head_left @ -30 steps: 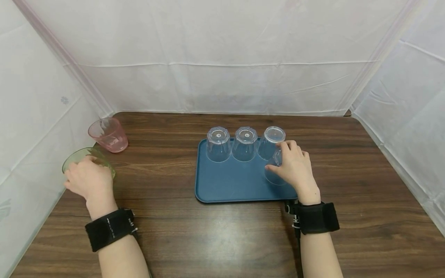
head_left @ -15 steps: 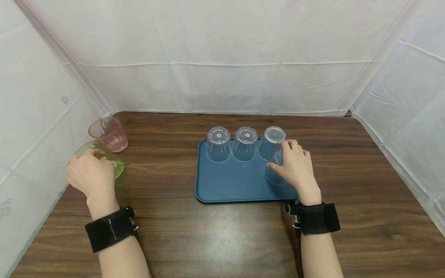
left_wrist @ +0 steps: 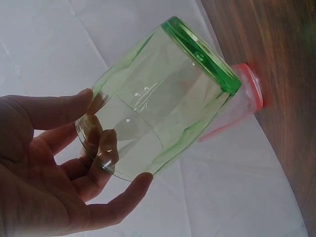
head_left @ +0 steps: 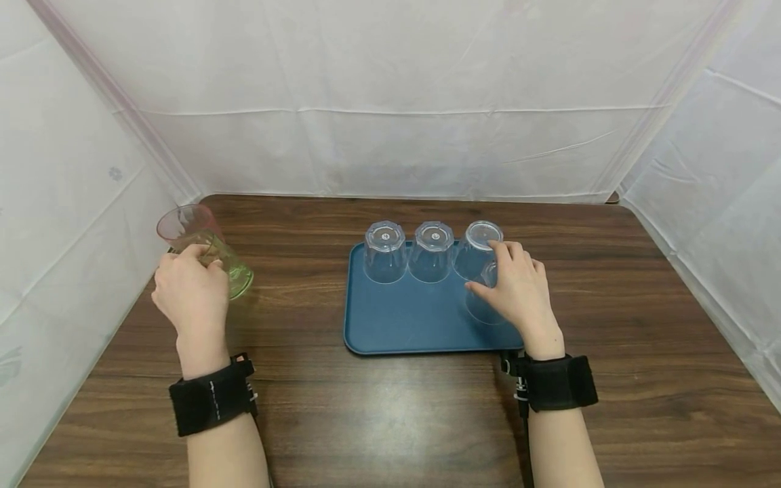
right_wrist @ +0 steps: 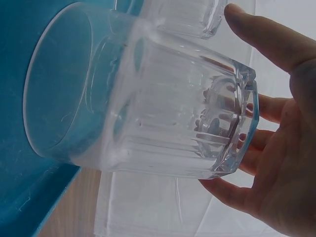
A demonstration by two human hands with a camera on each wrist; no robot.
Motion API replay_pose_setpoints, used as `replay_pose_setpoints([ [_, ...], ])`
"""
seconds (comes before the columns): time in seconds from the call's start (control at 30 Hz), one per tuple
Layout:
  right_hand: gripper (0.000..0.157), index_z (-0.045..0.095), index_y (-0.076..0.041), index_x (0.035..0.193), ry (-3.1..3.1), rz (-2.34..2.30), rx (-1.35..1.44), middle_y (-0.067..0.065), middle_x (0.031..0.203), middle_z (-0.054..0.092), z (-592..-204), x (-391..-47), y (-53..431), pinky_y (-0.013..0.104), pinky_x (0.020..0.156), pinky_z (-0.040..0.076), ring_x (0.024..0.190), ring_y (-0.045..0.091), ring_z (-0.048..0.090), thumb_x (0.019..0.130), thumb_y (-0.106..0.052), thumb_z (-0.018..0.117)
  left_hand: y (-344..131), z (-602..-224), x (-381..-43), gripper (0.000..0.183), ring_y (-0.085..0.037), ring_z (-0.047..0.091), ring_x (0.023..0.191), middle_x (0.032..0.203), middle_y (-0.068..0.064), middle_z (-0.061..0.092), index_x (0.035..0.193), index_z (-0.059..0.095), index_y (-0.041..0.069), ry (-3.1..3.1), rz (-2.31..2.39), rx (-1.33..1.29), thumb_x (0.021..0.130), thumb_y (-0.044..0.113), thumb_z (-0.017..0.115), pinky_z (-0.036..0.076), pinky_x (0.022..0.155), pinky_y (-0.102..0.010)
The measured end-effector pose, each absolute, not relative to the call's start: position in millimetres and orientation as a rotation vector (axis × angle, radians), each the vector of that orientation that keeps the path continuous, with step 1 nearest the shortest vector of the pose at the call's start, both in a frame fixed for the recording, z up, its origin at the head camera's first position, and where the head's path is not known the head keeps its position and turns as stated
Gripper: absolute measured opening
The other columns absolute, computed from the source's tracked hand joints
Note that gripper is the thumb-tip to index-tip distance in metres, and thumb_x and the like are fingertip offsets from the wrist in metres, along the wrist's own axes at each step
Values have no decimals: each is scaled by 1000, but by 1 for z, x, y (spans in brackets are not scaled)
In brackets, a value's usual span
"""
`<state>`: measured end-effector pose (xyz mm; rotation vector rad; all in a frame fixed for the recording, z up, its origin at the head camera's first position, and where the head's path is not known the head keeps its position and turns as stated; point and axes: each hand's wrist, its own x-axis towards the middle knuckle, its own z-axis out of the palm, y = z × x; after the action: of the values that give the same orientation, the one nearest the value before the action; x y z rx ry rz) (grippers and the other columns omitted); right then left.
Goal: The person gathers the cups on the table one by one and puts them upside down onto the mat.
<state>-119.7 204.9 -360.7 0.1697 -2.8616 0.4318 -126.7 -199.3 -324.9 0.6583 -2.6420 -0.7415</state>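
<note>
My left hand (head_left: 192,288) grips a green glass (left_wrist: 153,103) near its rim, thumb on one side and fingers on the other. That glass is tilted, its thick base pointing to the right in the head view. Behind it stands a pink glass (head_left: 188,220), partly covered. At the right end of a blue tray (head_left: 403,329), my right hand (head_left: 518,295) is spread around the base of an upside-down clear glass (right_wrist: 148,108). In the right wrist view the thumb stands off the glass, while the fingers lie close behind its base.
Three more upside-down clear glasses, a left one (head_left: 385,254), a middle one (head_left: 431,254) and a right one (head_left: 477,251), form a row along the tray's back edge. White sheeting (head_left: 390,149) hangs behind and beside the brown wooden table (head_left: 293,407).
My left hand has lifted the green glass and moved it right and back, tilting its base rightward. My right hand has stayed at the clear glass, its thumb shifting slightly.
</note>
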Motion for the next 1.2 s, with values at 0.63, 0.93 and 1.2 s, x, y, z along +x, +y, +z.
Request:
replay_pose_setpoints([
  [0.63,84,38,-4,135,-2755,429,212,22,127,42,-360,-121,201,58,93,32,111,39,42,70,-44,73,-184,-317,-122,31,-40,48,98,98,-21,53,117,59,0,-2584,-790,481,90,13,52,37,81,-56],
  [0.93,83,40,-2,133,-2704,422,240,23,125,44,-359,-120,195,58,92,33,110,39,44,70,-45,73,-175,-312,-121,28,-37,47,96,85,-15,52,113,62,1,-2570,-875,367,90,14,53,34,87,-53],
  [1.2,84,40,-3,133,-2683,421,261,22,124,45,-359,-120,192,58,92,33,110,38,44,69,-46,74,-162,-309,-117,26,-37,49,93,81,-15,54,110,63,-1,-2567,-852,290,88,11,55,35,84,-57],
])
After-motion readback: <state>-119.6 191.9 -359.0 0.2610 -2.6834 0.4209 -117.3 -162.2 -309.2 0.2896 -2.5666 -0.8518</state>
